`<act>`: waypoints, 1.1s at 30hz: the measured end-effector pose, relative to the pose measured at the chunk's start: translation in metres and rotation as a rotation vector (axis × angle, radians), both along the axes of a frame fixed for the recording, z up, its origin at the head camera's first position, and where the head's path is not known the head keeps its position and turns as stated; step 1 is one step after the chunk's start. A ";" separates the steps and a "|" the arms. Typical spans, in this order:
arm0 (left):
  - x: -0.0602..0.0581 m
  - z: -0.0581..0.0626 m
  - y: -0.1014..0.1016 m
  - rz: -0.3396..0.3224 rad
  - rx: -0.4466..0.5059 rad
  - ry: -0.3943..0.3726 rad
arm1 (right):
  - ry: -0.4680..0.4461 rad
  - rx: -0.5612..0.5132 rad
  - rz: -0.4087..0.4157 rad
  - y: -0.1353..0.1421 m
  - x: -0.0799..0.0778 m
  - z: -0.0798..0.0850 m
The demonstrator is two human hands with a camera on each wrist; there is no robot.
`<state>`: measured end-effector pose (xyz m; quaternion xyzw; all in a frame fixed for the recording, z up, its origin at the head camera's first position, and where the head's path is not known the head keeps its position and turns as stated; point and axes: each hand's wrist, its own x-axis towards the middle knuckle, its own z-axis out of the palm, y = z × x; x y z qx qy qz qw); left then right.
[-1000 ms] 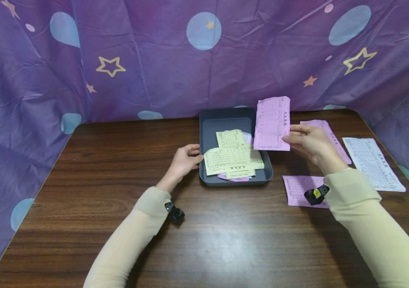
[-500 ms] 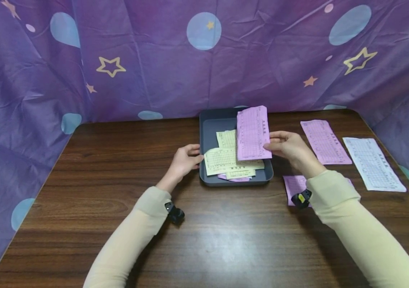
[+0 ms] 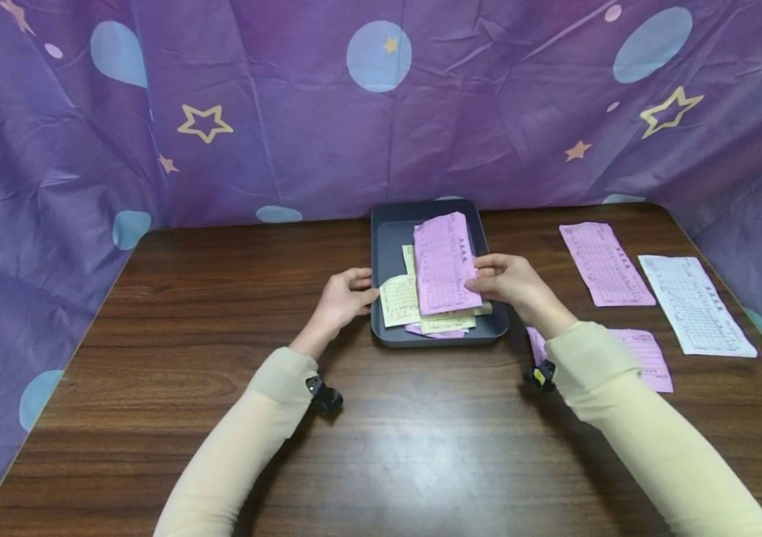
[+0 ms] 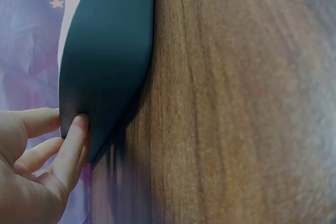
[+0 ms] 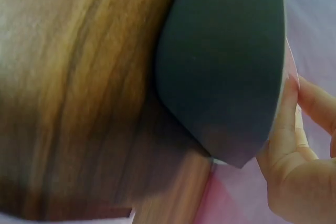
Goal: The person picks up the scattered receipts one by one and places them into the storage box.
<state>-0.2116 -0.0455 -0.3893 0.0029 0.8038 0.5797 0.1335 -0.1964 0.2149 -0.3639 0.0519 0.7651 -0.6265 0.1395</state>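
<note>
In the head view, a dark grey tray (image 3: 391,231) holds a loose pile of yellow slips (image 3: 397,298) with printed grids, and a bit of pink shows under them. My right hand (image 3: 511,287) pinches a pink printed slip (image 3: 444,261) by its right edge, thumb on top, low over that pile. Whether the slip touches the pile I cannot tell. My left hand (image 3: 344,302) holds the tray's left side. In the left wrist view, one fingertip (image 4: 79,121) presses the outer wall while another digit reaches the rim. The right wrist view shows the right hand (image 5: 299,166) beside the tray wall (image 5: 220,61).
On the wooden table (image 3: 220,321), right of the tray, lie a pink slip (image 3: 605,265), a white slip (image 3: 696,306) and another pink slip (image 3: 649,358) partly under the right sleeve. A purple curtain (image 3: 287,112) hangs behind the table.
My right hand has carried the pink slip leftward and down, from the tray's right edge to over the yellow pile. The left hand and the tray have stayed in place.
</note>
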 end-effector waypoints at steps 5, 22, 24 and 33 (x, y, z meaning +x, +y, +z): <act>0.000 0.000 0.000 -0.002 0.022 0.001 | -0.015 0.054 0.013 -0.008 0.001 -0.002; -0.001 -0.001 0.000 -0.004 0.017 -0.011 | 0.015 0.124 0.037 -0.018 0.000 -0.007; -0.001 -0.001 0.000 -0.002 0.018 -0.011 | 0.023 0.147 0.043 -0.018 -0.001 -0.007; -0.001 0.000 0.000 0.001 0.013 -0.012 | 0.044 0.248 0.056 -0.017 0.000 -0.006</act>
